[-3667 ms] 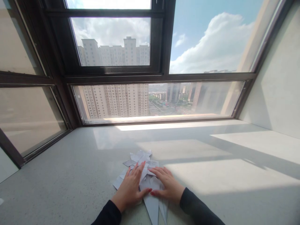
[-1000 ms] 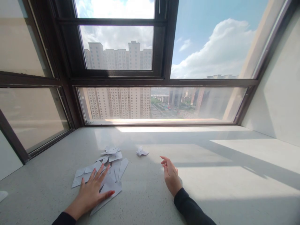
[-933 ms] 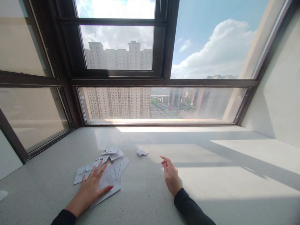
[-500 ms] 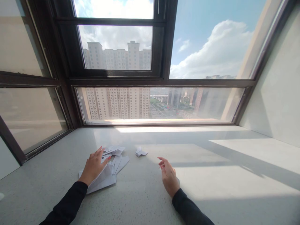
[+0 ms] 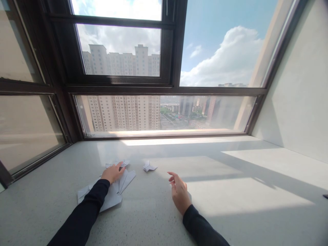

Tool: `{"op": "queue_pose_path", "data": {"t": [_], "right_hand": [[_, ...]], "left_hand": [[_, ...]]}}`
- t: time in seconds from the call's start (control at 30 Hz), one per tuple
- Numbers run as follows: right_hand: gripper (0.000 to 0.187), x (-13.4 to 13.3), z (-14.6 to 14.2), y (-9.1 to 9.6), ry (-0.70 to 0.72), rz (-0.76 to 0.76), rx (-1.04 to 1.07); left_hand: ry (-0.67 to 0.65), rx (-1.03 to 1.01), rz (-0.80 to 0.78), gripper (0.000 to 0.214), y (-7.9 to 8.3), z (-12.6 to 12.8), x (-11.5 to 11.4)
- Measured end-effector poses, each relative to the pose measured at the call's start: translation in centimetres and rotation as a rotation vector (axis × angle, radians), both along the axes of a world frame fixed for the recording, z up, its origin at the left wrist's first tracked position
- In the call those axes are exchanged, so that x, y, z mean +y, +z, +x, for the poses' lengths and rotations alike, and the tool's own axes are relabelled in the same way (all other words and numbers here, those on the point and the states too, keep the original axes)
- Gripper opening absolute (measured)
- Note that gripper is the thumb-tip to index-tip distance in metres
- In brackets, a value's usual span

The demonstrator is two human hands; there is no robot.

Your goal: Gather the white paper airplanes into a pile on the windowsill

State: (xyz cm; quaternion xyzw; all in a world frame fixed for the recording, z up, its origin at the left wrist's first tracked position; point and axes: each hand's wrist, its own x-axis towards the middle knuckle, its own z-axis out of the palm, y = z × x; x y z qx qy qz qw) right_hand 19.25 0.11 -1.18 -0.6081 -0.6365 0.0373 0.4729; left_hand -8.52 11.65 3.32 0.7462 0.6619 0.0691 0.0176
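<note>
A loose pile of folded white paper (image 5: 114, 198) lies on the white speckled sill, left of centre. My left hand (image 5: 112, 172) rests over the far part of this pile, touching the papers. Its thumb and forefinger are apart, with a dark gap between them; the other fingers are mostly hidden. To the right of the pile sits a small folded paper piece with pointed corners (image 5: 149, 166), apart from both hands. My right hand (image 5: 179, 194) is beside it on the right, fingers loosely bent and apart, holding nothing.
The speckled white sill (image 5: 230, 225) runs up to a dark-framed window (image 5: 164, 91), with buildings outside. A side window frame (image 5: 38, 167) borders the left, a pale wall (image 5: 302, 102) the right. A small dark object (image 5: 325, 196) shows at the right edge.
My left hand has moved farther forward over the pile, uncovering papers near my wrist. My right hand keeps its pose. The whole view has shifted slightly, so things appear farther left.
</note>
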Motion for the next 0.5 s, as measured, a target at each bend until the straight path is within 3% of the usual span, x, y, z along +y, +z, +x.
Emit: {"op": "queue_pose_path", "data": {"t": [0.23,0.37,0.5], "right_hand": [[0.047,0.1,0.2,0.0,-0.001,-0.017,-0.014],[0.047,0.2,0.3,-0.1,-0.012,-0.01,-0.009],[0.046,0.2,0.2,-0.1,-0.019,0.008,-0.009]], "left_hand": [[0.051,-0.061,0.076,0.036,1.1,-0.7,0.2],[0.126,-0.104,0.172,0.042,3.4,-1.5,-0.3],[0.109,-0.077,0.232,0.05,5.7,-2.1,-2.5]]}}
